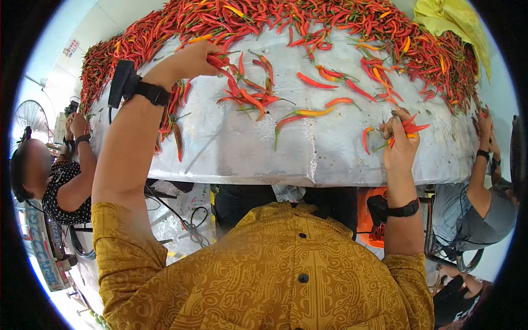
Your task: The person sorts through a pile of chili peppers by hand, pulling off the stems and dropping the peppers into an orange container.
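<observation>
At about 9 o'clock a person in a black spotted top (63,187) sits by the worktop edge, near a round fan (28,118).

The left hand (192,58) reaches up toward 11 o'clock. Its grip is pressed together, pinching a few thin red chili peppers (220,61). A black wrist strap with a small box (129,83) sits on that arm.

Just past the fingers, toward 12 o'clock, loose red and orange chili peppers (308,113) lie spread on the worktop. They are long, thin and shiny, some with green stems. Behind them, from 10 o'clock round to 2 o'clock, rises a big heap of red chili peppers (286,14).

The shiny silver-covered worktop (236,148) looks wrinkled, with pale flower shapes on it.

At 3 o'clock the right hand (400,144) holds a small bunch of red chili peppers with green stems (410,127), its grip closed around them.

At 1 o'clock lies a yellow cloth (456,22). At 4 o'clock another person in a grey shirt (478,212) reaches to the worktop.
</observation>
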A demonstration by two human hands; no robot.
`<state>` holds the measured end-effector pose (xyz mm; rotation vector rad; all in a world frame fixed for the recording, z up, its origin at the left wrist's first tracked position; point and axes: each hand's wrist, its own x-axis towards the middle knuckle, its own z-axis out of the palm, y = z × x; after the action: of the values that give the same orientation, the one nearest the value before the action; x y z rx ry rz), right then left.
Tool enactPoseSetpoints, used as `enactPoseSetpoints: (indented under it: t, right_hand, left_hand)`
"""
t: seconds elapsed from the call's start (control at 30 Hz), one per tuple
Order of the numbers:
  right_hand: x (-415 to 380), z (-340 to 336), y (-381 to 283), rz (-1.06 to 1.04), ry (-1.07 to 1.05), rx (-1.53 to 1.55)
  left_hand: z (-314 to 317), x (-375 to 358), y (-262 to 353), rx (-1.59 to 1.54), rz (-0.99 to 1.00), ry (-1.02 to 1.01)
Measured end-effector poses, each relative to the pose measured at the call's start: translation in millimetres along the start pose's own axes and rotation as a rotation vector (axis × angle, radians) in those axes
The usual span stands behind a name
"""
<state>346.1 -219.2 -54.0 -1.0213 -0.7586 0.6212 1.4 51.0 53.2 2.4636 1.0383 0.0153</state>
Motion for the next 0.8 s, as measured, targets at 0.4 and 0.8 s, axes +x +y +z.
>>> enactPoseSetpoints:
  t: [0.4, 0.8]
  right_hand:
    - [-1.0, 2.4, -1.6, 0.016, 0.022, 0.027]
    - [-0.6, 1.9, -1.4, 0.020, 0.049, 0.038]
  left_hand:
    - [25.3, 50.8, 2.3, 0.104, -0.143, 0.210]
    - [34.4, 60.1, 3.6, 0.315, -0.230, 0.244]
